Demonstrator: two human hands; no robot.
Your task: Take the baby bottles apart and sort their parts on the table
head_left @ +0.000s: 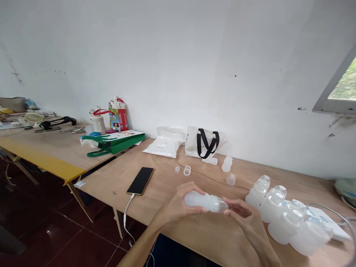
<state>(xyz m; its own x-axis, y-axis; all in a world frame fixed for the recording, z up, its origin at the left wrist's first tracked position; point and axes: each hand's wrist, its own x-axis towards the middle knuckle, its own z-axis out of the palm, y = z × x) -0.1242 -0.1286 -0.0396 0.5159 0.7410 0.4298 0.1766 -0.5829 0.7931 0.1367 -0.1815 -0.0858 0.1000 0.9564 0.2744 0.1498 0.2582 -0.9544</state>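
A small frosted-white baby bottle [198, 200] lies tilted on its side between my hands, above the table's near part. My left hand [185, 202] is wrapped round its body. With thumb and fingertips my right hand [239, 213] grips the clear cap [221, 205] at the bottle's other end. Beyond the hands lie a clear ring [187, 171], a nipple-like clear piece [177, 169] and an upturned clear cap [230, 180]. Farther back is a loose frosted bottle [227, 164], with another pale piece [210, 161] beside it.
Several capped frosted bottles [286, 224] stand close together on the right, near a white box [328, 223] and a cable. A plugged-in phone [140, 180] lies left. White packages [162, 147] and a black-handled bag [193, 142] rest against the wall. A dark screen [178, 254] is nearest me.
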